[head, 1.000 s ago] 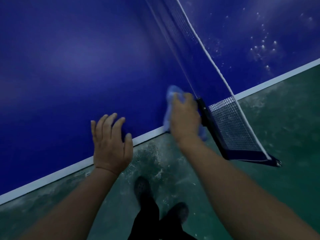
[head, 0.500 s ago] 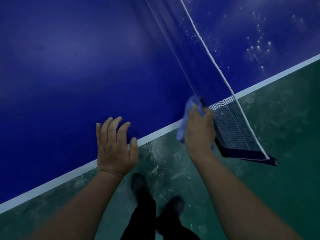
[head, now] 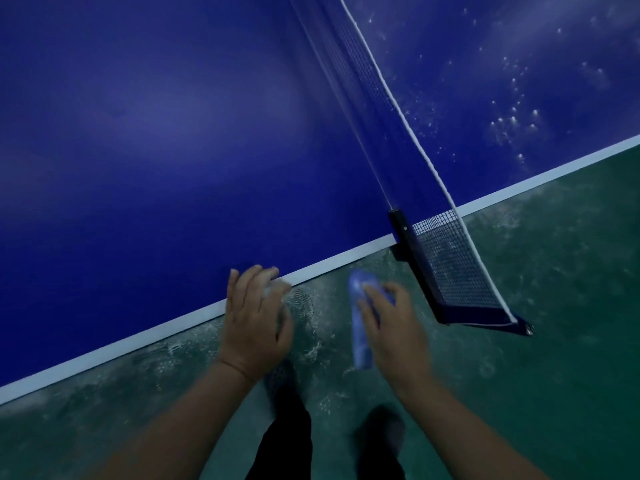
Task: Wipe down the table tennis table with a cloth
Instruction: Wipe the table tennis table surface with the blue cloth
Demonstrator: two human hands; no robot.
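The blue table tennis table fills the upper part of the head view, its white edge line running diagonally. My right hand grips a light blue cloth, which hangs below the table's edge over the floor, just left of the net clamp. My left hand lies across the white edge line with its fingertips on the blue surface; it is motion-blurred and holds nothing I can make out.
The net with its white top band crosses the table and overhangs the edge on a black post. Water droplets speckle the half beyond the net. Below is green floor and my dark shoes.
My right hand has pulled the cloth from the table beside the net post back off the edge, over the floor. My left hand slid back toward the edge.
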